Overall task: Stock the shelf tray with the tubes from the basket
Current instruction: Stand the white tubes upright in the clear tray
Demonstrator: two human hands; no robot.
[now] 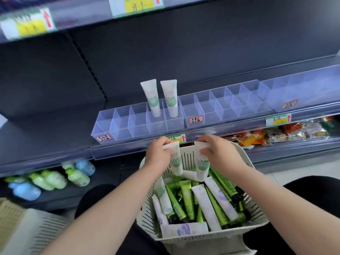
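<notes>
A cream slotted basket on my lap holds several green tubes and white tubes with green or purple prints. My left hand pinches the crimped top of a white tube with a green print, held upright above the basket. My right hand pinches a second white and green tube the same way. On the shelf, the clear divided tray carries two white and green tubes, one beside the other, standing cap down in neighbouring back compartments.
More clear divided trays continue to the right along the dark shelf. Price labels line the shelf edge. Bottles lie on the lower left shelf and snack packets on the lower right. Another pale basket sits at bottom left.
</notes>
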